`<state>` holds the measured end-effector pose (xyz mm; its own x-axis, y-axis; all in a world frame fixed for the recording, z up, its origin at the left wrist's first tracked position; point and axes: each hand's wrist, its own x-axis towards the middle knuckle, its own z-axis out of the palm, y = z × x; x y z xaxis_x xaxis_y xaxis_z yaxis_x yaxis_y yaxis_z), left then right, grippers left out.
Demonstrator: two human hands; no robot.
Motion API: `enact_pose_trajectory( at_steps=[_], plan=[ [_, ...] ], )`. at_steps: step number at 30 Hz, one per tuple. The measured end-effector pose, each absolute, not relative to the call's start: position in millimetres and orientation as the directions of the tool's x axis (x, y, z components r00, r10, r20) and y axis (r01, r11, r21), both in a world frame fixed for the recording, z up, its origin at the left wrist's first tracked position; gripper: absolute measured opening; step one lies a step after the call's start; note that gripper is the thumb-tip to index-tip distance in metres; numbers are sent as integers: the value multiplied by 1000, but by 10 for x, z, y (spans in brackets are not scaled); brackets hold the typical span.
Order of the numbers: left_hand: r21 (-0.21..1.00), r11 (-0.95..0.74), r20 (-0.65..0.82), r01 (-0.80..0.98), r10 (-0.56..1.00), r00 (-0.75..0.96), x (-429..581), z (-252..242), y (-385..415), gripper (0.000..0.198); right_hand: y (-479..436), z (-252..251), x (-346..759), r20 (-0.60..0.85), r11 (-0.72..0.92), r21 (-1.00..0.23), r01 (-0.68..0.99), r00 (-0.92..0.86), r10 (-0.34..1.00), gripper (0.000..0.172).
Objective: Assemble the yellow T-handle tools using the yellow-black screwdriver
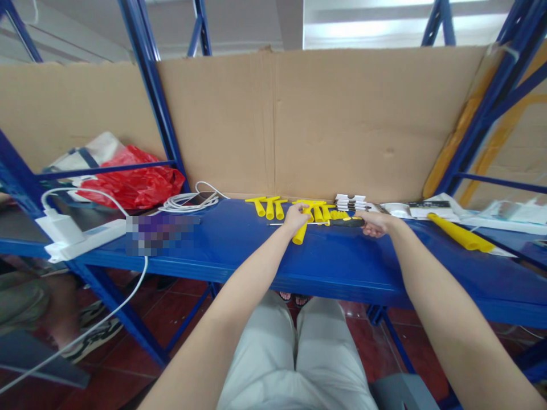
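Note:
My left hand [294, 219] is closed around a yellow T-shaped plastic piece [299, 234], whose round open end points toward me above the blue shelf. My right hand [375, 223] grips the rear end of a screwdriver [347, 222] with a black and yellow handle. The thin shaft runs leftward past the held piece, close to my left fingers; whether it touches the piece I cannot tell. Behind my left hand lie more yellow T-shaped pieces [318, 213], partly hidden. Several others [269, 209] are lined up to its left.
White-and-black small packs [351, 202] are stacked behind the screwdriver. Long yellow tubes [461, 234] lie at the right. A coiled white cable [188, 201], a red plastic bag [134, 179] and a white power strip [89, 236] are on the left. Cardboard [333, 125] walls the back.

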<state>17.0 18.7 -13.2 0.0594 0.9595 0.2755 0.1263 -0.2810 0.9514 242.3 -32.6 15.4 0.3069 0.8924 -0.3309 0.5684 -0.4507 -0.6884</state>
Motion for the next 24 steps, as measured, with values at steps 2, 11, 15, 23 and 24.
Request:
enact_pose_trajectory(
  at_steps=[2, 11, 15, 23, 24],
  plan=[
    [961, -256, 251, 106, 966, 56, 183, -139, 180, 33, -313, 134, 2408, -414, -533, -637, 557, 336, 846, 43],
    [985, -165, 165, 48, 986, 5, 226, -155, 138, 39, -304, 98, 2400, -430, -533, -489, 690, 341, 836, 53],
    [989, -141, 141, 45, 990, 4, 231, -136, 110, 38, -328, 117, 2372, -424, -552, -504, 664, 367, 828, 49],
    [987, -157, 157, 20, 987, -12, 247, -148, 158, 41, -312, 135, 2530, -251, -512, -571, 642, 457, 853, 26],
    [987, -160, 160, 16, 987, -9, 251, -152, 167, 43, -303, 125, 2577, -186, -492, -584, 645, 484, 855, 24]
  ],
)
